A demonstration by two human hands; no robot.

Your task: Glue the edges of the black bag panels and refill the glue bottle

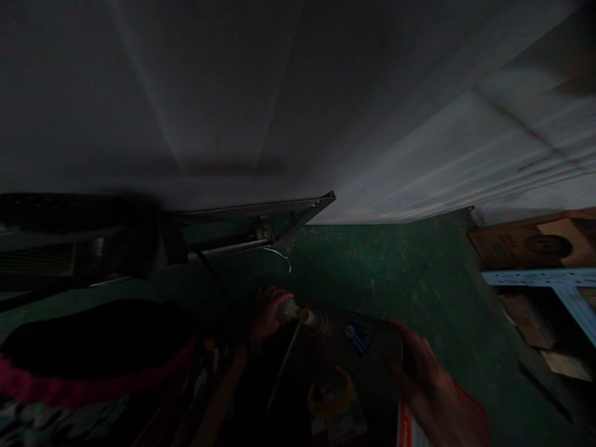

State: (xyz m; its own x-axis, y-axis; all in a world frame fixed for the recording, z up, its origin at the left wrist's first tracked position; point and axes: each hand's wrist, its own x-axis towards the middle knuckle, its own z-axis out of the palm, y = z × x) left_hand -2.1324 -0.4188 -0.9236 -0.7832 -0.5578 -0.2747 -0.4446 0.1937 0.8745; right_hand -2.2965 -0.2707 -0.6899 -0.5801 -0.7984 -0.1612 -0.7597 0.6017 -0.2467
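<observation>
A large dark plastic container (372, 329) with a blue label (357, 338) and a yellow handle (342, 394) sits low in the middle. From its top corner rises a white neck (315, 321). My left hand (270, 310) is closed round a small pale bottle (285, 310). The bottle lies tilted, its amber-looking narrow end at the white neck; the dimness hides whether they touch. My right hand (423, 379), slightly blurred, grips the container's right edge, with the thumb on top and fingers partly hidden. Red and white printing shows beneath it.
A metal frame (302, 214) juts out at centre left, near a thin white cord (282, 254) on the green floor (372, 261). At right stand a cardboard box (535, 245) and a light blue rack (540, 277). A dark round-topped thing with a pink rim (107, 388) fills the lower left.
</observation>
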